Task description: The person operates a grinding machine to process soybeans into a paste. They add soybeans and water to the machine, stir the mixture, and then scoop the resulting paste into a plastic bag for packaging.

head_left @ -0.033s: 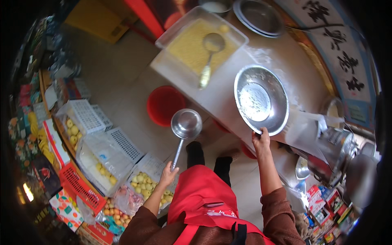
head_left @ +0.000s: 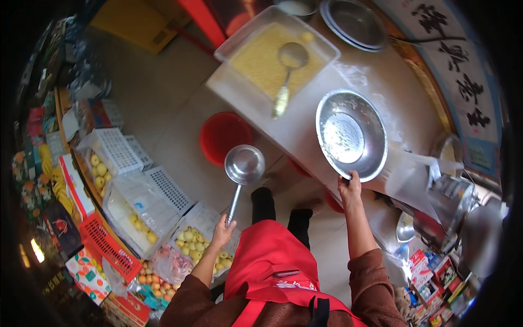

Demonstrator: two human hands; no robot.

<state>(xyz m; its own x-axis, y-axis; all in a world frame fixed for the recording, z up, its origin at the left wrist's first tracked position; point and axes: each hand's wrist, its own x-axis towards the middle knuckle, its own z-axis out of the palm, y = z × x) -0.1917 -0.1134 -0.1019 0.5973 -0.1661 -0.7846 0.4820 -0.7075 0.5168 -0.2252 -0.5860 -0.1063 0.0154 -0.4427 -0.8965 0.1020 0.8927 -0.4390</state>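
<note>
My left hand [head_left: 222, 231] is closed around the handle of a metal ladle [head_left: 244, 163] with a deep round bowl, held out over the floor near a red bucket [head_left: 224, 137]. The ladle's bowl looks empty. My right hand [head_left: 350, 187] grips the near rim of a wide steel basin [head_left: 376, 128], tilted above the table's edge. Pale residue clings to the basin's inner wall. On the table [head_left: 261, 111], a clear plastic tub [head_left: 330, 54] holds a yellow, grainy mass. A large spoon with a patterned handle [head_left: 281, 102] rests on that mass.
Metal pans [head_left: 357, 24] stand at the table's far end. Crates of yellow fruit [head_left: 193, 243] and a red basket [head_left: 110, 248] line the left side. Plastic bags [head_left: 411, 171] and steel kitchenware lie to the right. White powder [head_left: 353, 73] marks the tabletop.
The view has shifted slightly, so the table and tub appear a little farther right. The ladle has moved slightly left. Both hands keep their grips.
</note>
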